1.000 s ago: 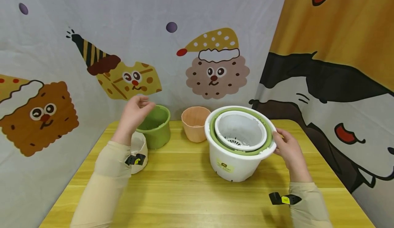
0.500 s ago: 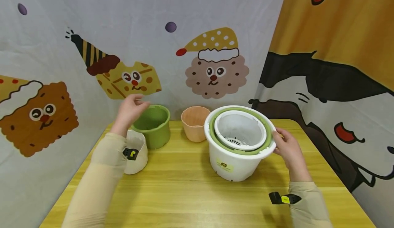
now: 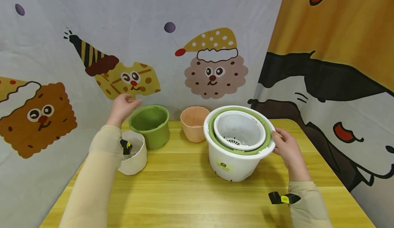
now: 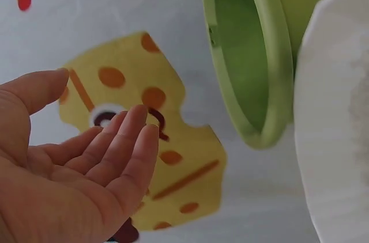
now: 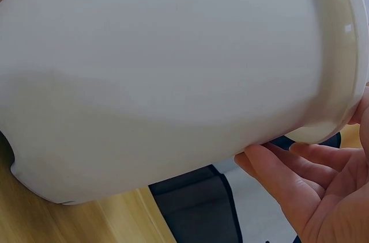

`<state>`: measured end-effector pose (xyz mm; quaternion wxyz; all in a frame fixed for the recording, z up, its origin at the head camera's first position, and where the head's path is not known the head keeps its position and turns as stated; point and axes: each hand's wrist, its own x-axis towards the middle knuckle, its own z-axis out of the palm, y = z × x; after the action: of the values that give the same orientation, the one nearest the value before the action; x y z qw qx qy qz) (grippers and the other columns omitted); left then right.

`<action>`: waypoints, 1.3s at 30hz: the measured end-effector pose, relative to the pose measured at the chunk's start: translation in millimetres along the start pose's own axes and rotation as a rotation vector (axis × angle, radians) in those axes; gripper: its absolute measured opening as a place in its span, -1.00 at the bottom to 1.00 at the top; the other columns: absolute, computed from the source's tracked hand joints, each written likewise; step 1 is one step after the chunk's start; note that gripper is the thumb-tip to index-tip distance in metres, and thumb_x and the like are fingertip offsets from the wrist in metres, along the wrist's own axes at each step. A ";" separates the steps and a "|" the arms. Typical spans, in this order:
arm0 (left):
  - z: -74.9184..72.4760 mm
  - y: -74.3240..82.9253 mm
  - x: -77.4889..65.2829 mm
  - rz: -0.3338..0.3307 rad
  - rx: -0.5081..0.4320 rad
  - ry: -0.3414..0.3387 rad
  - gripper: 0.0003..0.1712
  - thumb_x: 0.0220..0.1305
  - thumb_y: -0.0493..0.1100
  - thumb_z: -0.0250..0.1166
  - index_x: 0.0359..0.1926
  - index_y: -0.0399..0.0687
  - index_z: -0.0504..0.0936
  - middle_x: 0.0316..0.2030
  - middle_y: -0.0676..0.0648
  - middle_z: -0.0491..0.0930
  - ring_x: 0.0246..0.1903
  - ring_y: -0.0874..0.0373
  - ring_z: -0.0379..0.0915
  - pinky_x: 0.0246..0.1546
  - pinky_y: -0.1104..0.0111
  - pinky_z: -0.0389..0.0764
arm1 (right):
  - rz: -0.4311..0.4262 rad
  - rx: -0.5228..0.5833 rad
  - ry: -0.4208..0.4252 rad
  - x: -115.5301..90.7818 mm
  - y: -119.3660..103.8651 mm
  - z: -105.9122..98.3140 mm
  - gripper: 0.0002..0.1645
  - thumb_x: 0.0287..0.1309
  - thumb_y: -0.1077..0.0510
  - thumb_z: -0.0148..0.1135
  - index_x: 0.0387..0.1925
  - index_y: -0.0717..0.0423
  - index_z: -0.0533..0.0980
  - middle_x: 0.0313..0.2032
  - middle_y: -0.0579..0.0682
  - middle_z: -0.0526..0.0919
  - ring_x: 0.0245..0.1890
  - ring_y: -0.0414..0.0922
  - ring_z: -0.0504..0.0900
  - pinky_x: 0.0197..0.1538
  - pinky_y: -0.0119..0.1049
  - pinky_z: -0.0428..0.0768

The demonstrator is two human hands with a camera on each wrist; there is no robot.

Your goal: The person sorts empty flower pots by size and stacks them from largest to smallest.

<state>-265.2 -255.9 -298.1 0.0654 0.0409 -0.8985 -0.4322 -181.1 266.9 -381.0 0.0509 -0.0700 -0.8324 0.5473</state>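
Note:
My right hand (image 3: 290, 149) grips the rim of a large white flowerpot (image 3: 235, 169), which bears a yellow label. The right wrist view shows fingers (image 5: 282, 177) under that rim. Nested inside are a green pot (image 3: 250, 151) and a smaller white pot (image 3: 240, 129) with a slotted bottom. My left hand (image 3: 122, 109) holds nothing and hovers at the back left, palm showing and fingers relaxed in the left wrist view. Nearest to it is another green pot (image 3: 156, 137). A small white pot (image 3: 136, 162) stands in front of that one, partly hidden by the left sleeve.
A peach-coloured pot (image 3: 194, 132) stands at the back between the green pot and the nested stack. All the pots are on a wooden table (image 3: 172, 193). Behind it hangs a curtain (image 3: 144, 33) printed with cartoon figures.
My left hand has drifted left, away from over the green pot, uncovering more of it and of the small white pot. The right hand and the nested pots have stayed put.

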 end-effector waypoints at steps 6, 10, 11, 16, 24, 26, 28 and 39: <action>-6.1 -11.1 7.9 -0.063 -0.014 -0.010 -0.06 0.41 0.13 0.16 0.46 -0.47 0.02 0.30 -0.47 0.30 0.21 -0.30 0.34 0.24 -0.09 0.40 | 0.004 -0.001 0.003 0.2 -0.2 0.5 -0.20 0.48 -0.20 -0.15 0.45 0.30 0.16 0.24 0.36 0.35 -0.26 -0.31 0.55 -0.23 -0.51 0.64; -8.5 -15.2 11.4 -0.098 0.014 -0.020 -0.02 0.40 0.19 0.15 0.46 -0.48 0.02 0.31 -0.47 0.29 0.19 -0.31 0.35 0.21 -0.09 0.44 | 0.005 -0.005 0.005 0.2 -0.3 0.9 -0.20 0.48 -0.20 -0.15 0.46 0.29 0.16 0.24 0.36 0.35 -0.25 -0.30 0.55 -0.23 -0.51 0.64; -9.0 -16.2 12.1 -0.101 0.026 -0.020 -0.01 0.40 0.20 0.14 0.46 -0.49 0.03 0.31 -0.48 0.28 0.18 -0.32 0.36 0.20 -0.10 0.44 | 0.005 -0.005 0.005 0.1 -0.2 0.9 -0.20 0.48 -0.20 -0.16 0.46 0.29 0.16 0.25 0.36 0.35 -0.25 -0.30 0.54 -0.23 -0.51 0.64; -9.8 -22.5 15.0 -0.110 0.081 -0.013 0.02 0.38 0.24 0.13 0.45 -0.51 0.04 0.34 -0.51 0.20 0.16 -0.35 0.35 0.19 -0.13 0.43 | 0.003 -0.003 0.006 -0.1 -0.2 0.9 -0.20 0.48 -0.19 -0.16 0.46 0.31 0.15 0.25 0.37 0.34 -0.23 -0.30 0.54 -0.22 -0.51 0.64; -5.1 -34.5 16.5 -0.147 0.086 -0.001 0.03 0.39 0.23 0.12 0.47 -0.48 -0.03 0.42 -0.50 0.03 0.38 -0.42 -0.01 0.35 -0.18 0.15 | 0.010 -0.004 0.005 0.2 -1.0 1.3 -0.19 0.48 -0.21 -0.16 0.46 0.30 0.15 0.27 0.37 0.33 -0.20 -0.28 0.53 -0.21 -0.50 0.64; -3.5 -36.2 16.5 -0.159 0.082 0.006 0.03 0.39 0.23 0.13 0.48 -0.47 -0.04 0.43 -0.49 0.01 0.39 -0.42 -0.05 0.37 -0.18 0.12 | 0.009 -0.004 0.005 0.0 -0.9 1.4 -0.20 0.48 -0.20 -0.16 0.46 0.30 0.15 0.26 0.37 0.34 -0.20 -0.29 0.53 -0.21 -0.50 0.64; -2.0 -38.5 17.1 -0.168 0.082 0.010 0.02 0.39 0.21 0.13 0.48 -0.46 -0.05 0.43 -0.48 0.01 0.40 -0.41 -0.05 0.37 -0.18 0.11 | 0.007 -0.005 0.006 -0.1 -0.6 1.3 -0.20 0.48 -0.20 -0.16 0.46 0.30 0.16 0.26 0.37 0.34 -0.20 -0.29 0.53 -0.21 -0.50 0.64; 1.8 -48.6 16.3 -0.190 0.107 -0.032 0.02 0.40 0.18 0.14 0.47 -0.51 -0.07 0.42 -0.52 0.00 0.38 -0.44 -0.03 0.35 -0.19 0.14 | 0.000 -0.002 0.005 0.1 0.3 1.5 -0.20 0.48 -0.21 -0.16 0.45 0.30 0.17 0.25 0.37 0.35 -0.22 -0.31 0.53 -0.21 -0.50 0.64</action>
<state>-280.7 -287.0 -335.8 0.0077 0.1224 -0.9132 -0.3886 -181.4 265.6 -381.9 0.0529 -0.0712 -0.8327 0.5465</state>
